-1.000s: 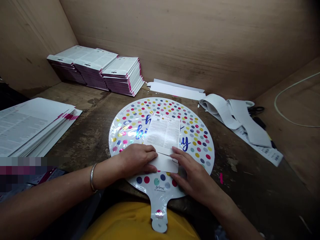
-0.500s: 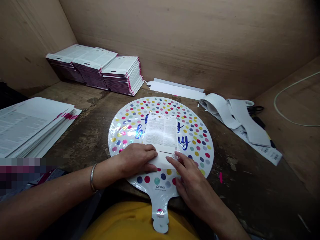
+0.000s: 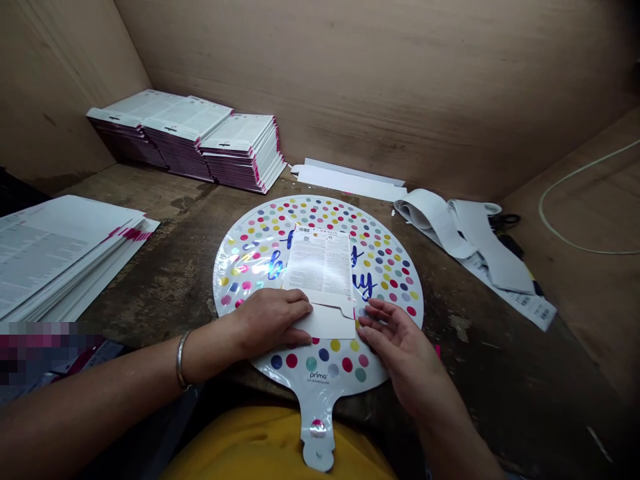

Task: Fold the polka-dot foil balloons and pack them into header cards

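A flat, round foil balloon [image 3: 240, 267] with coloured dots and blue lettering lies on the table, its tail toward me. On its middle rests a printed card envelope [image 3: 320, 270] with a white flap at the near end. My left hand [image 3: 273, 320] holds the envelope's left edge near the flap, thumb and fingers pressed against it. Just off the flap's right side, my right hand [image 3: 397, 340] hovers over the balloon with fingers apart and slightly curled, holding nothing visible.
Several stacks of printed envelopes [image 3: 185, 120] stand against the back panel. A pile of printed card sheets [image 3: 65, 247] lies at left. White strips [image 3: 350, 180] lie behind the balloon. A loose roll of labels [image 3: 480, 240] and dark-handled scissors [image 3: 509, 220] are at right.
My right hand has moved off the envelope's flap to the right, and its fingers have spread. The left hand stays at the envelope's edge. The view has shifted slightly.
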`<move>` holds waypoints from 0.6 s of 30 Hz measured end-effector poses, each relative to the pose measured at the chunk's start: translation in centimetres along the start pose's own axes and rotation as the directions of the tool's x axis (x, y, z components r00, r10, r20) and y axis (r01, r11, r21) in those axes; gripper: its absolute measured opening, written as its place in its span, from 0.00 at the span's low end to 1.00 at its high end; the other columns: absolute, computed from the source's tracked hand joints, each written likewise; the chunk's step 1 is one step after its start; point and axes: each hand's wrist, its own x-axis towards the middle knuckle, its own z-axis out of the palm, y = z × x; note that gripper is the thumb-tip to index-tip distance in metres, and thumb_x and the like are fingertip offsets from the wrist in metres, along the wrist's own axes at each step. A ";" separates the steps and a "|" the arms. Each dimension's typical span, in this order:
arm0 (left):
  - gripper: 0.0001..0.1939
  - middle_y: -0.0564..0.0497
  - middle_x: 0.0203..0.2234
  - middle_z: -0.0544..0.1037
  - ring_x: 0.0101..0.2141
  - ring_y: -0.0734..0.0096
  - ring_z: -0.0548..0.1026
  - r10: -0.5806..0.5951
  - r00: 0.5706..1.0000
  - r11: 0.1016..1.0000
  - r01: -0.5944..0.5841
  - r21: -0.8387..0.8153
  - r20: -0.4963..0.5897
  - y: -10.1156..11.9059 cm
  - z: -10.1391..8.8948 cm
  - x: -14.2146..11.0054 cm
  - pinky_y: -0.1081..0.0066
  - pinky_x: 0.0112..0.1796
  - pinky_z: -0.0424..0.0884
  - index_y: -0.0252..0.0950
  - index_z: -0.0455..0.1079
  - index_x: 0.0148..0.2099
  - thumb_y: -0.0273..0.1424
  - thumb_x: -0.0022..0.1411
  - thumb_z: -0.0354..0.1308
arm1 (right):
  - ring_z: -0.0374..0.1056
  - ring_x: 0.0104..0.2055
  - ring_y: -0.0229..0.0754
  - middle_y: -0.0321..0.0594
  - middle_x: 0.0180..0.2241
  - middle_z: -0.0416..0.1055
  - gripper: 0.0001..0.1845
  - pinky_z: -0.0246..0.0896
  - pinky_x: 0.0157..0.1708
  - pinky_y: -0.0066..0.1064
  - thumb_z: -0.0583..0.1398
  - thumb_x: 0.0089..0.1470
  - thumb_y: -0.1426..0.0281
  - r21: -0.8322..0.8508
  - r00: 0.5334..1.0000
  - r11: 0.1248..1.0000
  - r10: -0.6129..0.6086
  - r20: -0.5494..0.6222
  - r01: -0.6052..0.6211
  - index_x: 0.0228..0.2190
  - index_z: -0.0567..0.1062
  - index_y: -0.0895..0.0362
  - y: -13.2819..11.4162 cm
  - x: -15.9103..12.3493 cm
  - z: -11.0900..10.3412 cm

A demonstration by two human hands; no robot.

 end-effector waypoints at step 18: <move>0.27 0.46 0.40 0.72 0.37 0.62 0.73 -0.004 0.997 1.000 0.004 -0.001 -0.074 -0.2 0.3 0.0 0.68 0.35 0.70 0.35 0.66 0.48 0.50 0.53 0.59 | 0.50 0.09 0.30 0.24 0.09 0.59 0.13 0.48 0.09 0.20 0.58 0.47 0.62 -0.065 0.983 0.987 0.156 0.096 -0.150 0.34 0.67 0.56 0.4 1.6 1.6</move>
